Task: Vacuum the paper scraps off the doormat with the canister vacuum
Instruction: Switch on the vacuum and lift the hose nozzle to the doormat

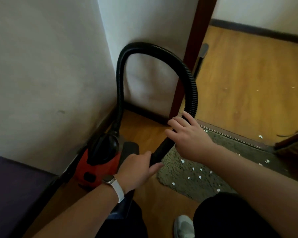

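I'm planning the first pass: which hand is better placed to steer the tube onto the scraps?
Left, probably: the left hand grips the tube's lower end beside the doormat and paper scraps; the right hand rests higher, near the hose.

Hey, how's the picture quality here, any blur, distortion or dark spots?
Head view: soft all over, the hose slightly smeared; wide-angle bending tilts the door frame; brightest on the floor past the doorway, dim at lower left; the white paper scraps on the doormat stand out clearly.
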Motion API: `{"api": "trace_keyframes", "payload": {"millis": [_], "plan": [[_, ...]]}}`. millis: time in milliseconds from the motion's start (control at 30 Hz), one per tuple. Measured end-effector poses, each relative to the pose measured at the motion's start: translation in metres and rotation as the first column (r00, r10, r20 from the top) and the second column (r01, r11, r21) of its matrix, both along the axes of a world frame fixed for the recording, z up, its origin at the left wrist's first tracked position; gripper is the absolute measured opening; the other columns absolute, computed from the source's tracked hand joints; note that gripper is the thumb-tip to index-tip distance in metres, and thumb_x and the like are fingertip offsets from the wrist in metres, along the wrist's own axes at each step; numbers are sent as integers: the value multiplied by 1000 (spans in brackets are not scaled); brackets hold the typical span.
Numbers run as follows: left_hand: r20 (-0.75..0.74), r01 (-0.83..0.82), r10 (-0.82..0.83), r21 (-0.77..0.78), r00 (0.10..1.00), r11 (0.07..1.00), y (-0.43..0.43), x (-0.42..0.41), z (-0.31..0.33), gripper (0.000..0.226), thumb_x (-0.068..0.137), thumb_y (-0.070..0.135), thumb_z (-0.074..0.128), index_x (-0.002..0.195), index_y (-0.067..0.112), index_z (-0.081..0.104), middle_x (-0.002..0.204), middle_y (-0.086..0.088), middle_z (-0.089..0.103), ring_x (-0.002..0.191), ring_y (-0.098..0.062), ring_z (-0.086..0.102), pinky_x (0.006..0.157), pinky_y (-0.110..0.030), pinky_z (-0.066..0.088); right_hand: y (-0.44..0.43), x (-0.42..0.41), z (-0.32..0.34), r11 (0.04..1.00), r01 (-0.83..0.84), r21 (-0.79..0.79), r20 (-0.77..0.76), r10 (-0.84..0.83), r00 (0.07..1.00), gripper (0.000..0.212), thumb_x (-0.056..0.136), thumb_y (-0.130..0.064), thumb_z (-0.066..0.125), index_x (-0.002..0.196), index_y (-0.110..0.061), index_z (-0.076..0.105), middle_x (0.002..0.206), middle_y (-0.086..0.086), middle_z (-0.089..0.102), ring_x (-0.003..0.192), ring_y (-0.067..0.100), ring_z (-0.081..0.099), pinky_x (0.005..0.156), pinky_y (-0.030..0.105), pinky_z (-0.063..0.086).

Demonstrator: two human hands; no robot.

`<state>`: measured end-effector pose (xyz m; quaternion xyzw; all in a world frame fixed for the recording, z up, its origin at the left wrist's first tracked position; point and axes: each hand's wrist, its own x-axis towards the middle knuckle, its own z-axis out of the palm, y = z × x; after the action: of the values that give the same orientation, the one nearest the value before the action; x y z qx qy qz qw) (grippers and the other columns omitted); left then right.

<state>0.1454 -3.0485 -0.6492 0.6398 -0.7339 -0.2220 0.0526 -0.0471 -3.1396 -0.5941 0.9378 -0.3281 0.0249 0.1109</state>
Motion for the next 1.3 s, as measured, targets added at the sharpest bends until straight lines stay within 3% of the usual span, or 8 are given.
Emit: {"api": "trace_keyframes", "payload": {"millis": [133,233,500,667,733,867,1067,1300], "plan": [[-105,-63,65,24,992,998,-2,-40,9,41,97,65,38,94,25,46,75,8,57,70,-19,61,61,-36,45,25,-18,7,965,197,170,349,-246,904,46,73,-10,69,119,-10,64,136,15,52,132,34,43,113,51,36],[-83,-43,42,-5,996,999,-1,-66,12,44,96,68,33,96,25,46,77,4,63,70,-22,62,64,-36,45,42,-24,11,796,373,477,546,-601,584,56,81,-16,71,133,-12,52,139,5,38,129,24,39,108,40,42],[-96,-172,173,22,980,985,-7,-112,18,41,99,62,34,99,22,43,91,-1,66,79,-26,62,67,-38,44,17,-16,3,297,102,949,292,-955,58,59,87,-18,70,135,-25,37,99,-3,62,90,18,65,82,43,59],[-273,-93,157,233,949,968,-18,-127,20,30,94,52,55,109,27,48,96,7,62,87,-18,63,67,-35,52,9,-36,-8,351,128,927,311,-915,259,37,85,-9,61,115,-24,45,83,-2,54,70,13,54,60,29,43],[-195,24,-46,-115,980,993,-26,-123,26,17,93,38,57,98,22,55,91,6,57,87,-19,59,67,-35,49,8,-52,-13,418,173,892,327,-861,390,37,83,-8,63,110,-27,46,79,-8,51,69,11,51,59,27,39],[40,240,-299,-704,953,669,-64,-110,50,32,81,17,61,112,9,63,110,-9,61,100,-26,56,85,-40,50,2,-93,-23,435,248,866,274,-826,493,35,79,-10,65,108,-24,52,81,-2,59,67,16,57,57,29,44],[533,611,-376,-380,758,694,-129,-125,83,51,85,44,62,131,25,51,130,-2,57,128,-26,48,117,-51,20,0,-134,-23,407,306,860,160,-787,596,34,79,-13,69,103,-31,53,77,-7,60,63,12,59,57,27,46],[476,660,-506,-240,719,712,-133,-147,38,30,90,55,54,100,27,54,89,8,64,74,-14,60,62,-29,44,-3,-170,-25,460,435,775,-77,-614,786,29,81,-21,67,106,-29,54,87,-8,62,79,16,63,64,30,50]]}}
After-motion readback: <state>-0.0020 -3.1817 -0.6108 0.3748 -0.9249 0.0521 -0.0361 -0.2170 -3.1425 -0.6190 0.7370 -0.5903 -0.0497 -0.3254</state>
